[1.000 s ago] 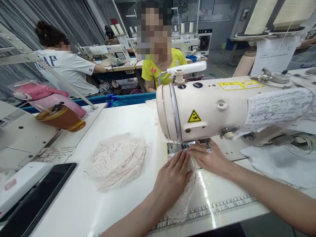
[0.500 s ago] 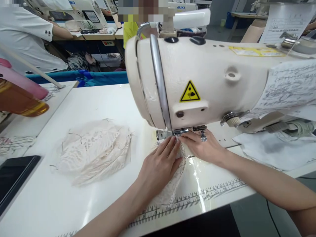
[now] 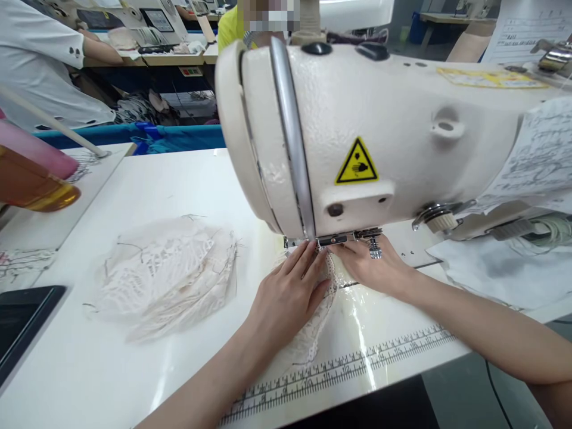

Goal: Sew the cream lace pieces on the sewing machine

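A piece of pale lace fabric (image 3: 308,339) runs under the head of a cream sewing machine (image 3: 370,131). My left hand (image 3: 290,292) lies flat on this lace, fingers stretched toward the presser foot area, which the machine head largely hides. On the other side, my right hand (image 3: 375,262) rests on the machine bed with fingers extended to the lace's scalloped edge. Its fingertips are partly covered by the metal guide (image 3: 348,237) and its screw. To the left lies a separate heap of sheer lace pieces (image 3: 165,277) with loose threads.
A dark phone (image 3: 27,322) lies at the left, below an amber container (image 3: 36,185) and a pink bottle (image 3: 36,146). A printed ruler (image 3: 339,369) follows the front table edge. White cloth (image 3: 500,277) sits at right. A co-worker's white sleeve (image 3: 40,36) shows behind.
The view has shifted nearer the machine, so its head looks larger. The lace's near end has slid slightly forward under my left hand. Both hands keep nearly the same pose.
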A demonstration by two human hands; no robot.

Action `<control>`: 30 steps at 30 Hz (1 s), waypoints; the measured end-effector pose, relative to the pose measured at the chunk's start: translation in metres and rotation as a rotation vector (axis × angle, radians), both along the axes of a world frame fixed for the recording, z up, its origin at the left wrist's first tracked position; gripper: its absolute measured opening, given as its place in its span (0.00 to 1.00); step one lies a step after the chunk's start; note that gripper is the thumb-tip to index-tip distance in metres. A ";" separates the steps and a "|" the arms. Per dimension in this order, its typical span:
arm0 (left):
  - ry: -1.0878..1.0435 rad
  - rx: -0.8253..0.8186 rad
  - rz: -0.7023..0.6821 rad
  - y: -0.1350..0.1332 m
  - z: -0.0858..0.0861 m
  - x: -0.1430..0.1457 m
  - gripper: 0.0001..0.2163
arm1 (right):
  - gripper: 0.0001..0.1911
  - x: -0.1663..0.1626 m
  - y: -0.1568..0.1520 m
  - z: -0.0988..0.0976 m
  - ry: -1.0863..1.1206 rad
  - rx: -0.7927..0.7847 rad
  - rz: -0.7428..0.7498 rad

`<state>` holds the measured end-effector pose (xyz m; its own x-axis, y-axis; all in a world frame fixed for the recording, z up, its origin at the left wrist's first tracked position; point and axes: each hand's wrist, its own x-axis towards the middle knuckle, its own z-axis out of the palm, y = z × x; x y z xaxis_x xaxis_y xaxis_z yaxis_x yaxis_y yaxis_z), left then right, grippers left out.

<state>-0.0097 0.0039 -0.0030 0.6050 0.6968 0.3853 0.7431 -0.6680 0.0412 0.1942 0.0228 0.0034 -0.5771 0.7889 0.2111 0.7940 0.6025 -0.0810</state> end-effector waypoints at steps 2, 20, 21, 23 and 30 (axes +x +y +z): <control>0.001 0.007 0.001 0.000 0.000 0.000 0.20 | 0.25 0.000 0.001 -0.001 0.008 -0.002 -0.002; 0.008 0.001 0.000 0.001 0.001 0.001 0.20 | 0.26 0.001 0.004 -0.007 -0.004 0.015 0.003; 0.006 -0.002 0.000 0.001 0.001 0.001 0.20 | 0.26 0.001 0.004 -0.007 -0.002 0.014 0.005; 0.008 -0.002 -0.001 0.001 0.001 0.001 0.20 | 0.26 0.001 0.004 -0.006 0.009 0.014 0.011; 0.024 0.006 0.001 0.003 0.000 0.000 0.20 | 0.22 -0.002 0.009 -0.002 0.023 0.081 0.040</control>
<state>-0.0094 0.0067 -0.0027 0.6133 0.6951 0.3750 0.7444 -0.6674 0.0197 0.1920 0.0315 0.0016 -0.6021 0.7451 0.2869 0.7675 0.6392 -0.0491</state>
